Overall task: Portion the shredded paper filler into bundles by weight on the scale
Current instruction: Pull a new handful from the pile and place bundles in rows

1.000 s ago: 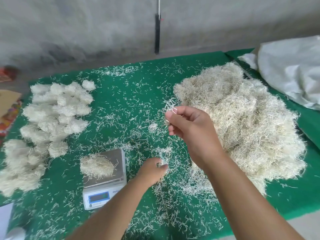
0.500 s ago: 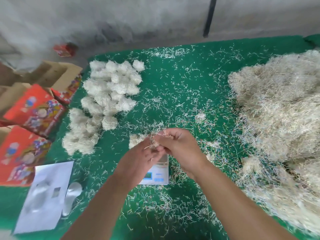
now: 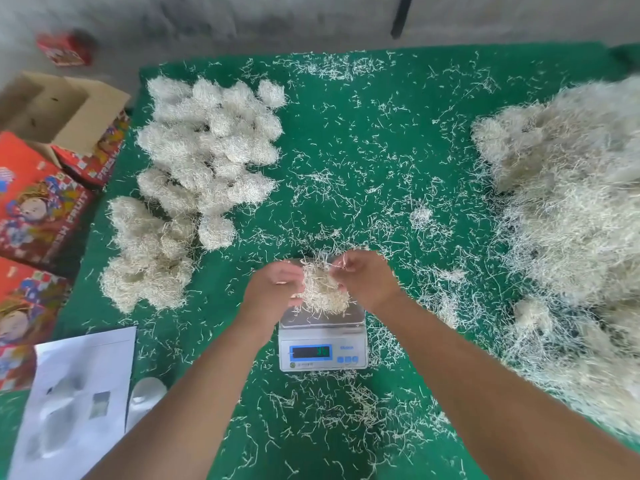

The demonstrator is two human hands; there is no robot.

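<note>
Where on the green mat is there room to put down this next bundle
Freest is the mat between the finished bundles and the big loose pile, beyond the scale; only stray shreds there. Crowded: left by the bundles, right by the pile.

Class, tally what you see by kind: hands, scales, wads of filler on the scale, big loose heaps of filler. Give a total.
Hands: 2, left hand and right hand
Scales: 1
Wads on the scale: 1
Big loose heaps: 1
Total: 5
</note>
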